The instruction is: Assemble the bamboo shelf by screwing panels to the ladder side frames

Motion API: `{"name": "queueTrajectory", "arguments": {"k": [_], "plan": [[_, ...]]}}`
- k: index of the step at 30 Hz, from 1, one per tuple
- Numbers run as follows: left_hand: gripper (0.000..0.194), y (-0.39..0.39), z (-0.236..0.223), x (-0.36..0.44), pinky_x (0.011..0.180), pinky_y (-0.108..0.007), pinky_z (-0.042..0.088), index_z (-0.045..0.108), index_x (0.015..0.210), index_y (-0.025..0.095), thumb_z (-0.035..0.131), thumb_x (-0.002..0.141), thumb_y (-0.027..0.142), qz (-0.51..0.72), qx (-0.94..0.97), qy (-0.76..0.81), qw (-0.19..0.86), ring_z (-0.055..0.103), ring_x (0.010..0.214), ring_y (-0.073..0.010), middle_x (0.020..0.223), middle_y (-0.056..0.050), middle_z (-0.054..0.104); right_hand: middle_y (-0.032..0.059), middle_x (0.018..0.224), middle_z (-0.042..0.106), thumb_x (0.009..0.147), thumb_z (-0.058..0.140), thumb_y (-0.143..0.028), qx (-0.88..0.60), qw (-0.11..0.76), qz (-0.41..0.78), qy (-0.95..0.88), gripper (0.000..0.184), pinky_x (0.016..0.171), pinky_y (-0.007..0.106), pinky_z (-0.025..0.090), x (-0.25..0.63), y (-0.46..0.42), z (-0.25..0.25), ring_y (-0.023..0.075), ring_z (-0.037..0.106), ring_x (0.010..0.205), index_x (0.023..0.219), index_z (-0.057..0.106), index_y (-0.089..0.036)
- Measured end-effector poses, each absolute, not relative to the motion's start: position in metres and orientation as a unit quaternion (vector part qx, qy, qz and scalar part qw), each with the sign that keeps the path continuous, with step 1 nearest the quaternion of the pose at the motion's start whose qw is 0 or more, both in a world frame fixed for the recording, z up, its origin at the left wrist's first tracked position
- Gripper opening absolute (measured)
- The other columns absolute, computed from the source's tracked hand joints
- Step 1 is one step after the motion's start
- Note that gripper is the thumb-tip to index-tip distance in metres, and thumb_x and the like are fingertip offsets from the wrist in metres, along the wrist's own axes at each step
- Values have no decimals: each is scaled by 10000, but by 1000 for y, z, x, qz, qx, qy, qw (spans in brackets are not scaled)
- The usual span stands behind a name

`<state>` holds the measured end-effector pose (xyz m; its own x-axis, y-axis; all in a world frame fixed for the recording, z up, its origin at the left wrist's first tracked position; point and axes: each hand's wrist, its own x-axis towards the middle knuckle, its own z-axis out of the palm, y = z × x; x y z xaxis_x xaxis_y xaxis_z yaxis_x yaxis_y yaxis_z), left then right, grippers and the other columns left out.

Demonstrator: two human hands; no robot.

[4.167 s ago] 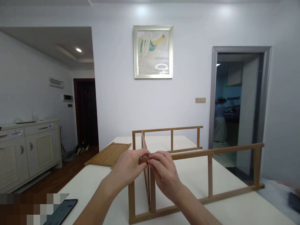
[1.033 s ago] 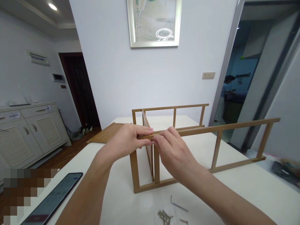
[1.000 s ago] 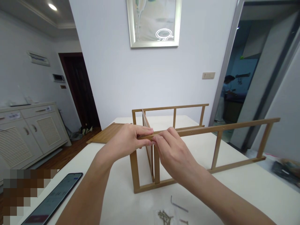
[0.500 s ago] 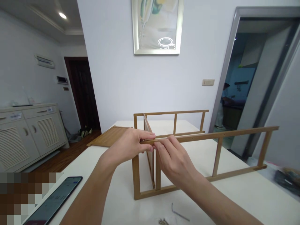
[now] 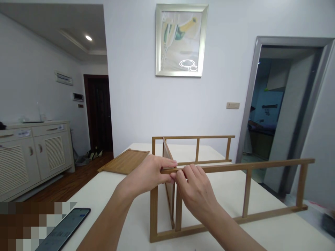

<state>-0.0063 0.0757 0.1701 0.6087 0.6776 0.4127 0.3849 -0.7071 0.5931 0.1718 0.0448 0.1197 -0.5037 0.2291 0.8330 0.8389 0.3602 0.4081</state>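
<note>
A wooden side frame [image 5: 274, 163] stands on its long edge on the white table, with crossbars between its two rails. My left hand [image 5: 148, 170] is closed around its upper rail near the left end, thumb below and fingers on top. Just right of it, my right hand [image 5: 197, 190] has bent fingers closed on the same rail; whether a small part is between the fingertips is hidden. A wooden panel [image 5: 170, 195] runs from this spot back to a second side frame [image 5: 183, 137], which stands parallel at the far side.
Another slatted wooden panel [image 5: 128, 162] lies flat on the table [image 5: 125, 230] at the back left. A phone [image 5: 64, 228] lies near the table's left edge. Beyond are a white cabinet [image 5: 51, 150], a wall with a framed picture [image 5: 158, 42], and a doorway at right.
My view has tilted up, so everything sits lower in the picture, and the hex key and small screws have left the bottom edge. Both hands stay at the same place on the rail.
</note>
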Motion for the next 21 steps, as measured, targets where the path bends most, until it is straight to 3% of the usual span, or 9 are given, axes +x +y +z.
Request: {"name": "queueTrajectory", "arguments": {"k": [9, 13, 17, 21], "plan": [[345, 78, 171, -7, 892, -312, 495, 763, 999, 254, 748, 739, 480, 317, 869, 325, 196, 654, 1034, -259, 1030, -1, 751, 12, 665, 469, 964, 527, -236, -344, 403, -397, -750, 261, 589, 323, 280, 180, 44, 115, 168, 373, 612, 713, 461, -206], [246, 77, 171, -6, 924, -298, 487, 768, 1012, 271, 708, 785, 345, 317, 869, 322, 202, 660, 1047, -231, 1106, 11, 742, 38, 755, 555, 918, 563, -157, -326, 438, -359, -757, 44, 618, 324, 346, 179, 42, 115, 179, 462, 674, 888, 531, -166], [248, 78, 170, -6, 897, -288, 497, 776, 982, 272, 675, 761, 221, 317, 867, 325, 204, 658, 1049, -233, 1070, 18, 752, 63, 838, 609, 897, 527, -92, -319, 444, -340, -765, 153, 654, 337, 399, 176, 42, 114, 190, 515, 733, 1039, 540, -147], [249, 78, 170, -5, 877, -281, 498, 779, 957, 267, 675, 739, 207, 320, 867, 324, 204, 659, 1039, -234, 1019, 24, 759, 66, 844, 623, 890, 510, -59, -317, 437, -334, -773, 204, 663, 345, 414, 175, 43, 113, 194, 534, 742, 1069, 540, -153]]}}
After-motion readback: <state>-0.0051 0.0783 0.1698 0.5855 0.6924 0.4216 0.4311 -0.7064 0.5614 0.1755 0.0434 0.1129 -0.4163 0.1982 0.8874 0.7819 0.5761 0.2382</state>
